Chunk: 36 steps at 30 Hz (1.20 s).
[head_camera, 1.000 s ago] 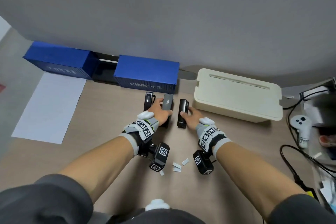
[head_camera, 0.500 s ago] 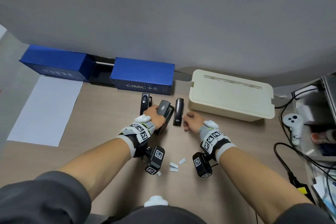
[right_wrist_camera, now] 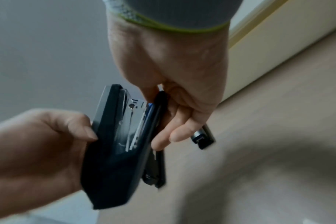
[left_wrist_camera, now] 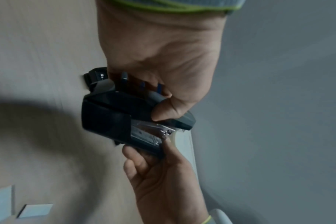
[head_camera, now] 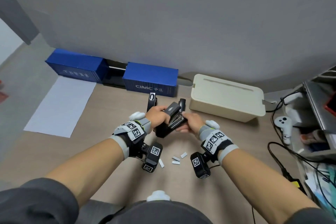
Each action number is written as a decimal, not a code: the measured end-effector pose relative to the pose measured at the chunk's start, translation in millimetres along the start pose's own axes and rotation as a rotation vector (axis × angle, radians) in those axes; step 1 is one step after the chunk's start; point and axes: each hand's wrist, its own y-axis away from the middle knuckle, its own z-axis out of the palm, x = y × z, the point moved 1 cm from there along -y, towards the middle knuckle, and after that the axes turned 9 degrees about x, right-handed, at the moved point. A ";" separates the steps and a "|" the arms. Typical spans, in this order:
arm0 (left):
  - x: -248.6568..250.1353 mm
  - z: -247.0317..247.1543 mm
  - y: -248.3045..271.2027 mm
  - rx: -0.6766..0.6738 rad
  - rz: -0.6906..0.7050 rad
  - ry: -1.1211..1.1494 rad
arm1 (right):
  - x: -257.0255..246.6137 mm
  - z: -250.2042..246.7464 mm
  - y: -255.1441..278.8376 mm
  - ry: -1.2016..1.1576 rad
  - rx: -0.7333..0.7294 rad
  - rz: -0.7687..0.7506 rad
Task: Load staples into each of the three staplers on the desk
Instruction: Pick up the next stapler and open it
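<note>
My left hand (head_camera: 157, 115) grips the grey top cover of the middle stapler (head_camera: 171, 114), which is lifted off the desk and tilted. My right hand (head_camera: 190, 122) holds its black base from the right. The cover is swung away from the base, and the metal staple channel (right_wrist_camera: 133, 121) shows between them. In the left wrist view my left thumb presses on the cover of the stapler (left_wrist_camera: 107, 116). Two more black staplers lie on the desk, one on the left (head_camera: 151, 101) and one on the right (head_camera: 182, 104). Loose staple strips (head_camera: 176, 159) lie near my wrists.
Two blue container-shaped boxes (head_camera: 151, 79) stand along the back wall. A cream box (head_camera: 227, 96) is at the right. A white sheet of paper (head_camera: 60, 105) lies at the left. Cables and a white controller (head_camera: 283, 129) crowd the right edge.
My right hand left the right stapler and took hold of the middle one. My left hand lifted that stapler off the desk toward me, and its cover has swung open.
</note>
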 end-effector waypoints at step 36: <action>-85.9 -23.0 38.4 0.164 -0.472 0.921 | 45.8 -3.6 51.8 -0.116 0.067 0.054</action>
